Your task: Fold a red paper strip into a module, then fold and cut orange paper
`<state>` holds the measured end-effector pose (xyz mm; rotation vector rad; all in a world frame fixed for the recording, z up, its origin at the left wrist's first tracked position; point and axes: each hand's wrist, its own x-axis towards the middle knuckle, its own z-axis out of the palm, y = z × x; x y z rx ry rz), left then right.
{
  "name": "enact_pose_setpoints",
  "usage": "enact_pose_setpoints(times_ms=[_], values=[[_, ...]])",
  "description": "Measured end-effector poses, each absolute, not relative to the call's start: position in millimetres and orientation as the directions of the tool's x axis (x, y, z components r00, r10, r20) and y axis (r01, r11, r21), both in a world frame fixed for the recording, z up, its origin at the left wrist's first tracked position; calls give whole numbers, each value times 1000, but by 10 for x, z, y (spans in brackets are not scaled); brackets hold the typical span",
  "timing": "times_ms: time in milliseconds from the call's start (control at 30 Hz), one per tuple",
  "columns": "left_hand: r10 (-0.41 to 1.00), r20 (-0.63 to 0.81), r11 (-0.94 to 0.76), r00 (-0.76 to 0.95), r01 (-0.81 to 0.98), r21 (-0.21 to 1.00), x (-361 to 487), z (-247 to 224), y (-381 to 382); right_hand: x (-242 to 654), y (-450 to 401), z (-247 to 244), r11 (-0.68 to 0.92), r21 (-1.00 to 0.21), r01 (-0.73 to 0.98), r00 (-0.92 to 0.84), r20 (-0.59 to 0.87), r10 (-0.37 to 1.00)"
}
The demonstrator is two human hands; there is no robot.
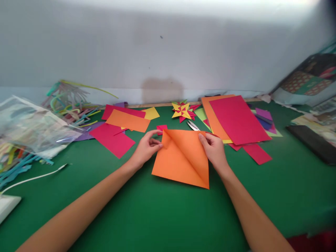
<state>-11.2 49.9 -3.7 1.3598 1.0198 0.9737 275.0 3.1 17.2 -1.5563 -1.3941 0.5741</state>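
Note:
An orange sheet of paper (175,159), roughly square, has a diagonal crease from its upper left corner to its lower right corner. My left hand (147,147) pinches its left edge near the top, thumb in front. On the opposite side, my right hand (213,148) grips the upper right corner, with the thumb on the front face. Just behind the sheet lie scissors (193,125), their blades showing and the handles largely hidden. A small folded red paper piece (162,128) is by my left fingertips. Farther back sits a yellow and red folded paper star (181,110).
Red and orange paper pieces (128,120) lie at the left. A stack of large red sheets (238,120) lies at the right, near a black case (312,143). A clear plastic bag (34,122), coloured strips (65,101) and a white cable (34,180) occupy the far left of the green table (157,217).

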Motion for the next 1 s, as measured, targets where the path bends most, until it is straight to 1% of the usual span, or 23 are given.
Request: enact_pose_setpoints(times_ms=[33, 100, 167, 267, 367, 433, 500, 567, 700, 767, 833, 900, 933, 1000], values=[[962, -27, 19, 271, 31, 999, -123, -1, 503, 2768, 33, 186, 93, -826, 556, 255, 276, 927], [970, -40, 40, 238, 8, 999, -161, 62, 525, 2805, 38, 201, 86, -814, 575, 294, 304, 906], [976, -34, 38, 214, -15, 999, -210, 89, 564, 2829, 46, 187, 77, -865, 496, 328, 269, 905], [978, -25, 34, 206, -38, 999, -272, 39, 634, 2811, 58, 134, 73, -941, 329, 358, 196, 913], [979, 7, -1, 204, -28, 1000, -295, -72, 678, 2731, 55, 97, 68, -979, 194, 384, 139, 913], [969, 46, -49, 244, 8, 999, -292, -133, 676, 2667, 44, 96, 56, -991, 124, 381, 100, 919], [952, 88, -108, 292, 54, 993, -282, -160, 656, 2613, 32, 109, 35, -997, 66, 355, 56, 933], [948, 126, -155, 292, 79, 985, -275, -161, 636, 2578, 26, 120, 12, -1000, 14, 299, 16, 954], [971, 151, -163, 183, 53, 985, -280, -171, 650, 2554, 31, 102, -52, -997, -62, 150, -60, 987], [974, 161, -171, 158, 53, 984, -291, -187, 676, 2550, 31, 75, -73, -994, -77, 136, -83, 987], [970, 202, -217, 133, 110, 970, -307, -185, 687, 2543, 24, 46, -66, -994, -89, 182, -82, 980], [950, 301, -312, 85, 260, 914, -323, -153, 665, 2528, 14, 21, -48, -994, -97, 243, -71, 968], [925, 374, -372, 68, 360, 856, -328, -129, 639, 2518, 8, 12, -39, -995, -96, 267, -64, 961], [830, 546, -509, 113, 553, 660, -325, -80, 563, 2492, 0, -1, -23, -995, -92, 315, -51, 948]])
